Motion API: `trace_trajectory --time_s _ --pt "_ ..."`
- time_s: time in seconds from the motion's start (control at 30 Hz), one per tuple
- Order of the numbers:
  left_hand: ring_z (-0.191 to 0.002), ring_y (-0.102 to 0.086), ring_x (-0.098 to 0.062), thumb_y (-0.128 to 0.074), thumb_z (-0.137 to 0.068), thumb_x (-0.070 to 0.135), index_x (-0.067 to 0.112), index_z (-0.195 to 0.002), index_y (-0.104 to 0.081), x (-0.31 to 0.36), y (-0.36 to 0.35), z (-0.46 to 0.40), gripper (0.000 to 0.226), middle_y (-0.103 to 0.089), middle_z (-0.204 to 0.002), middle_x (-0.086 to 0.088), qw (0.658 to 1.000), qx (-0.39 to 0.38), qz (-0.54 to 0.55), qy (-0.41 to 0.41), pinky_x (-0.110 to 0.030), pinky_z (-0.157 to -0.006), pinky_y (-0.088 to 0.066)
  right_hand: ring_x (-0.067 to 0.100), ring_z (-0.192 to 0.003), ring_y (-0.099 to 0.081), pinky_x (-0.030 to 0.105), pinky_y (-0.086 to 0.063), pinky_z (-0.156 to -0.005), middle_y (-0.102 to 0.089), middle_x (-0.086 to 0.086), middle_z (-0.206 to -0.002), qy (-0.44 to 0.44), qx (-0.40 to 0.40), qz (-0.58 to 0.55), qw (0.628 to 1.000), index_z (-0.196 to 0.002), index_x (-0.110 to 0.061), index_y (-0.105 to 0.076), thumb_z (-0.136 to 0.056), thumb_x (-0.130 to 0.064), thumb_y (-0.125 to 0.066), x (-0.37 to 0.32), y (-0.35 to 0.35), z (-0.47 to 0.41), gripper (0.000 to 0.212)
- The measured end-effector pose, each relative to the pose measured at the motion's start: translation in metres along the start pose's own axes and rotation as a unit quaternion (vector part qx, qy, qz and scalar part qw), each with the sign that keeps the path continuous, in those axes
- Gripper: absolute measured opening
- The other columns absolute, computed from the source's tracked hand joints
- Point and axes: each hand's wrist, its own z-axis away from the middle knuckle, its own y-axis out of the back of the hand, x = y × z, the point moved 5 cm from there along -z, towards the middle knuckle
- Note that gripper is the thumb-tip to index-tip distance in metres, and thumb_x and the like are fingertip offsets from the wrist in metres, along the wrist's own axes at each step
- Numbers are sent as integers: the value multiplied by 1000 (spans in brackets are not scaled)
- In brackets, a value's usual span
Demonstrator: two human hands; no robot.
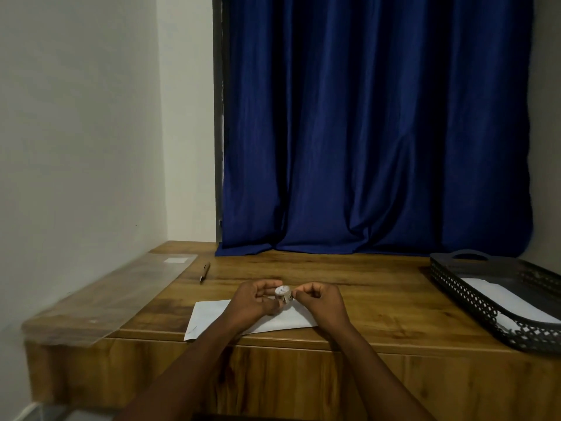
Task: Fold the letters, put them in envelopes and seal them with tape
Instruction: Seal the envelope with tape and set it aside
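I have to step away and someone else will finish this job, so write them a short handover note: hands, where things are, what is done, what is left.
Left hand: holds the small tape roll above the envelope.
Right hand: pinching at the roll's right side, apparently picking at the tape end; its grip on the tape is too small to confirm.
White envelope: flat at the table's front edge, under both hands. No tape visible on it.
Black tray: on the right, white papers or envelopes inside.
Pen and clear plastic sleeve: to the left.
Left: pull tape, seal this envelope, then handle whatever remains.

A small white tape roll [282, 293] is hovering above a white envelope [212, 317] lying flat at the near edge.
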Motion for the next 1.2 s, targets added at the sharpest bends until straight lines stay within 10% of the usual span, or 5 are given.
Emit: trace_trajectory --time_s 0.8,0.93,1.1,1.2 --pt "-89 -77 -26 -77 -89 3 13 -116 -70 5 12 -5 29 -79 -102 -8 995 78 52 40 -34 -74 -64 11 -65 -68 25 -55 -66 -77 8 -74 -56 55 -127 989 -78 -7 -78 -78 -22 -88 8 11 -7 18" --pt "-93 -77 -23 -80 -86 6 14 -121 -71 16 25 -10 37 -79 -105 -2 994 93 -45 23 -46 -88 -62 13 -67 -69 24 -55 -64 -77 7 -74 -60 37 -95 993 -77 -7 -78 -76 -21 -89 10 8 -6 18" --pt "-87 -68 0 -86 -83 28 26 -112 -73 27 87 -5 32 -75 -99 12 948 171 -267 16 -13 -72 -50 24 -77 -71 40 -59 -76 -78 6 -77 -50 1 -50 997 -80 -7 -77 -77 -23 -88 7 2 -2 19" --pt "-88 -65 -7 -85 -83 36 25 -114 -71 20 138 13 36 -73 -104 8 909 221 -348 58 -19 -75 -45 25 -77 -72 44 -59 -78 -77 6 -76 -43 -7 -34 998 -79 -9 -77 -78 -23 -87 7 2 -2 18"
